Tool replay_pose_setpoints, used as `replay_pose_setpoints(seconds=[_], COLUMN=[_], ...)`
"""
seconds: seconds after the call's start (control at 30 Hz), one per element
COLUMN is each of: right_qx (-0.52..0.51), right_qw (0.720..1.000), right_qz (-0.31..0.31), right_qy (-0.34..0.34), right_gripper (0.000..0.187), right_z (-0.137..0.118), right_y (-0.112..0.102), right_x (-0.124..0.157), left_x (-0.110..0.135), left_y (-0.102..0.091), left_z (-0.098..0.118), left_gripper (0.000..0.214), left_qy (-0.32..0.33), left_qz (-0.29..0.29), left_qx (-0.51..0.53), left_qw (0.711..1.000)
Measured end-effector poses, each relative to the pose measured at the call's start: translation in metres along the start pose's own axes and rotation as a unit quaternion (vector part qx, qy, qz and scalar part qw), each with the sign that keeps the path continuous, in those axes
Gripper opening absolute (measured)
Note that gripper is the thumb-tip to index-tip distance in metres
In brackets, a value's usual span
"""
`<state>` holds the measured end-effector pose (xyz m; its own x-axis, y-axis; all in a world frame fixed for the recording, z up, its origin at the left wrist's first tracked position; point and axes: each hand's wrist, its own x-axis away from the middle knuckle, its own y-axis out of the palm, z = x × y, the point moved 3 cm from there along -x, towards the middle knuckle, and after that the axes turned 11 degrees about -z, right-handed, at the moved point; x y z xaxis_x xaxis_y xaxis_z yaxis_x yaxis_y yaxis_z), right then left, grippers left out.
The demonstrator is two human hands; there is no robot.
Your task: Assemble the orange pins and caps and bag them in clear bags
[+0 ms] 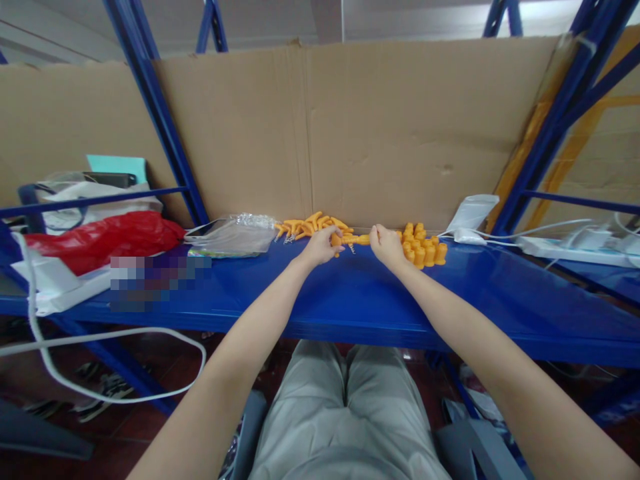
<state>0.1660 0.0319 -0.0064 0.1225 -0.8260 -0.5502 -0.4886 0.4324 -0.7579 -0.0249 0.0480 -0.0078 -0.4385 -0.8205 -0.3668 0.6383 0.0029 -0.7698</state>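
Note:
Both my arms reach forward over a blue shelf. My left hand is closed around a small orange plastic piece. My right hand is closed on the other end of an orange piece lying between the two hands. Behind my left hand lies a loose heap of orange pieces with small metal parts. Beside my right hand stands a cluster of short orange cylinders.
A clear plastic bag lies left of the heap. Further left are a red bag and white items. A white pouch, cables and a power strip lie right. Cardboard backs the shelf, between blue uprights.

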Motion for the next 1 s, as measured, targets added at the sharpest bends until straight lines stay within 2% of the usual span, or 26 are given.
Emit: replay_pose_setpoints(seconds=[0.17, 0.4, 0.5, 0.57, 0.73, 0.87, 1.0], right_qx=[-0.013, -0.156, -0.170, -0.139, 0.011, 0.080, 0.092], right_qw=[0.999, 0.978, 0.970, 0.977, 0.998, 0.994, 0.987], right_qz=[-0.021, -0.082, -0.110, -0.104, -0.036, -0.060, -0.102], right_qy=[0.035, 0.116, 0.135, 0.124, 0.045, 0.051, 0.085], right_gripper=[0.035, 0.045, 0.049, 0.051, 0.050, 0.048, 0.048], right_z=[0.004, 0.011, 0.009, 0.006, -0.004, -0.003, 0.001], right_y=[-0.001, 0.009, 0.009, 0.004, -0.007, -0.006, -0.006], right_x=[-0.004, -0.006, -0.003, -0.002, 0.002, 0.000, -0.003], left_x=[0.003, 0.006, 0.004, 0.002, -0.001, 0.000, 0.000], left_y=[-0.002, -0.002, -0.001, 0.000, 0.002, 0.002, 0.004], left_z=[0.009, 0.017, 0.014, 0.010, 0.001, 0.003, 0.009], left_gripper=[0.027, 0.028, 0.028, 0.028, 0.026, 0.025, 0.025], left_qy=[0.052, 0.111, 0.115, 0.098, 0.048, 0.049, 0.043], left_qz=[0.028, 0.068, 0.073, 0.064, 0.023, 0.021, 0.021], left_qx=[-0.050, -0.130, -0.124, -0.102, -0.032, -0.019, -0.035], left_qw=[0.997, 0.983, 0.983, 0.988, 0.998, 0.998, 0.998])
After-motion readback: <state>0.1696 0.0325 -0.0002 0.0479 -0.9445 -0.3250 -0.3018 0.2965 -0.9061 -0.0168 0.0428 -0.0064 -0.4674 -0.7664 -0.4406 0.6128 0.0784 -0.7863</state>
